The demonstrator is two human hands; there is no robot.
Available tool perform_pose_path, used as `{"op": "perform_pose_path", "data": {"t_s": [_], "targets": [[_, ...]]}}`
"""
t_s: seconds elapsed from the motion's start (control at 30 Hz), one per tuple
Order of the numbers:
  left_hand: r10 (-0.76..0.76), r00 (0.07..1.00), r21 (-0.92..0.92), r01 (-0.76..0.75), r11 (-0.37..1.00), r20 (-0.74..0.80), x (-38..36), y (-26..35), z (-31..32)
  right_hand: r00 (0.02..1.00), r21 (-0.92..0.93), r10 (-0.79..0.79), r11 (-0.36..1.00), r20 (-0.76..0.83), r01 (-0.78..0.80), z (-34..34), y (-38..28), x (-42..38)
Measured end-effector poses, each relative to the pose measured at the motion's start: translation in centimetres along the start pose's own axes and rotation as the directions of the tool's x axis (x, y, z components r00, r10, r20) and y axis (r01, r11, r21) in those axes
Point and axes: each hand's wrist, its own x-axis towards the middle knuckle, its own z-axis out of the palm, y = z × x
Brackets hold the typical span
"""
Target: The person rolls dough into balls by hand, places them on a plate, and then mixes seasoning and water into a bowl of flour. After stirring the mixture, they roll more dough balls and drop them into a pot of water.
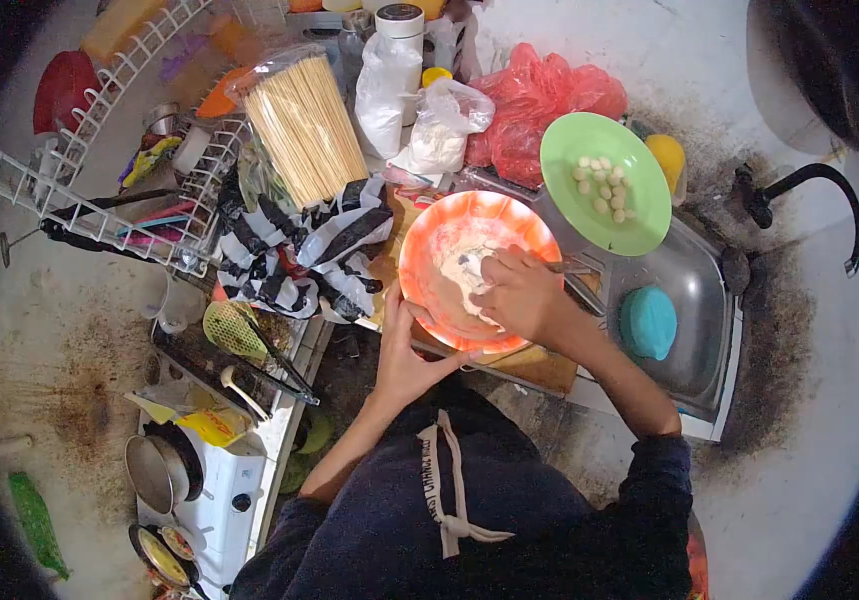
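An orange-and-white bowl (535, 222) holds pale dough or wet flour (462, 275). My left hand (412, 350) grips the bowl's lower left rim, thumb and fingers spread round it. Inside the bowl, my right hand (525, 295) has its fingers bent into the pale mixture; they look closed on some of it. A spoon or similar utensil (575, 267) shows its handle beside the right hand, over the bowl's right rim. Behind and to the right, a green plate (640, 165) carries several small white balls (605, 185).
A wooden board (545, 368) lies under the bowl. The sink (695, 300) holds a teal object (648, 322), with a black faucet (810, 180) beyond. Skewers (307, 130), flour bags (437, 130) and a red bag (540, 110) stand behind; a stove (225, 500) is at lower left.
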Motion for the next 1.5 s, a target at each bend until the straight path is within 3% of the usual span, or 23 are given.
{"op": "perform_pose_path", "data": {"t_s": [0.07, 0.13, 0.17, 0.23, 0.3, 0.37, 0.47, 0.53, 0.6, 0.63, 0.67, 0.73, 0.8, 0.83, 0.9, 1.07, 1.17, 1.23, 1.27, 1.33, 1.37, 1.43, 1.5], "targets": [[0.006, 1.000, 0.010, -0.006, 1.000, 0.009, -0.1, -0.2, 0.0, 1.000, -0.040, -0.013, 0.999, 0.018, 0.014, -1.7, -0.5, 0.6], [0.013, 1.000, 0.020, -0.014, 1.000, 0.018, 0.0, 0.1, -0.1, 0.991, 0.143, 0.122, 0.981, 0.062, -0.130, -3.6, -0.6, 1.5], [0.089, 0.996, 0.047, -0.087, 0.995, -0.031, 0.3, 0.7, -0.4, 0.991, 0.141, 0.121, 0.982, 0.061, -0.129, -3.7, -0.3, 1.4], [0.171, 0.982, 0.079, -0.165, 0.983, -0.082, 1.4, 1.2, -1.2, 0.990, 0.387, 0.139, 0.912, 0.029, -0.139, -3.9, 0.8, 0.9], [0.134, 0.989, -0.064, -0.137, 0.988, -0.057, 3.9, 0.7, -2.7, 0.987, 0.373, 0.149, 0.921, -0.064, -0.115, -3.3, 1.4, 0.6], [0.116, 0.988, -0.037, -0.113, 0.993, 0.103, 8.2, 2.9, -4.2, 0.976, 0.362, 0.153, 0.928, -0.155, -0.088, -3.2, 1.5, 0.6], [0.242, 0.958, 0.207, -0.271, 0.940, 0.155, 15.0, 1.1, -3.6, 0.979, 0.346, 0.157, 0.932, -0.127, -0.105, -4.0, 1.3, 1.1], [0.314, 0.940, 0.291, -0.341, 0.894, 0.135, 18.7, -1.8, -2.3, 0.958, 0.305, 0.285, 0.914, -0.009, -0.269, -4.9, 0.5, 1.6], [0.402, 0.896, 0.496, -0.441, 0.748, 0.189, 21.7, -4.2, -1.1, 0.963, 0.272, 0.267, 0.929, -0.023, -0.251, -4.6, 0.7, 1.3], [0.413, 0.892, 0.495, -0.448, 0.744, 0.186, 22.4, -4.3, -0.9, 0.967, 0.245, 0.253, 0.940, -0.028, -0.239, -4.2, 0.9, 1.1], [0.340, 0.915, 0.515, -0.404, 0.756, 0.218, 23.0, -4.4, -0.7, 0.966, 0.239, 0.255, 0.941, -0.034, -0.240, -3.7, 1.1, 0.8], [0.266, 0.929, 0.533, -0.365, 0.763, 0.255, 24.0, -5.0, -0.3, 0.951, 0.290, 0.201, 0.948, -0.235, -0.129, -3.0, 1.5, 0.0], [0.280, 0.953, 0.542, -0.297, 0.786, 0.117, 24.5, -5.9, 0.2, 0.955, 0.296, 0.244, 0.937, -0.167, -0.187, -3.5, 1.9, -0.4], [0.283, 0.952, 0.541, -0.301, 0.785, 0.119, 24.6, -5.7, 0.1, 0.956, 0.297, 0.277, 0.925, -0.097, -0.237, -3.8, 2.0, -0.4], [0.155, 0.982, 0.543, -0.191, 0.818, 0.112, 24.7, -5.5, 0.0, 0.956, 0.301, 0.263, 0.929, -0.133, -0.214, -3.8, 2.3, -0.7], [0.130, 0.981, 0.500, -0.185, 0.846, 0.143, 24.6, -5.8, -0.6, 0.959, 0.240, 0.248, 0.948, -0.140, -0.210, -2.9, 2.7, -0.6], [0.202, 0.971, 0.412, -0.237, 0.880, 0.127, 24.4, -6.5, -0.3, 0.958, 0.166, 0.083, 0.985, -0.275, -0.038, -3.0, 2.9, -0.4], [0.272, 0.959, 0.335, -0.282, 0.899, 0.078, 24.3, -6.6, 0.1, 0.967, 0.307, 0.255, 0.922, -0.020, -0.237, -4.1, 2.4, -0.4], [0.245, 0.970, 0.260, -0.234, 0.937, -0.008, 24.2, -6.3, 0.7, 0.967, 0.307, 0.252, 0.922, -0.019, -0.234, -4.0, 2.4, -0.3], [0.211, 0.974, 0.181, -0.192, 0.965, -0.089, 23.9, -5.1, 1.5, 0.981, 0.175, 0.191, 0.968, -0.036, -0.182, -3.7, 2.6, -0.2], [0.286, 0.949, 0.268, -0.243, 0.932, -0.135, 23.7, -4.2, 1.8, 0.981, 0.176, 0.192, 0.967, -0.036, -0.183, -3.5, 2.5, -0.2], [0.365, 0.916, 0.352, -0.290, 0.890, -0.169, 23.7, -3.6, 2.1, 0.973, -0.194, 0.227, 0.953, -0.044, -0.231, -3.1, 2.2, -0.3], [0.509, 0.856, 0.591, -0.364, 0.720, -0.092, 24.2, -4.1, 2.3, 0.976, -0.299, 0.217, 0.931, -0.015, -0.211, -3.2, 1.6, 0.1]]}}
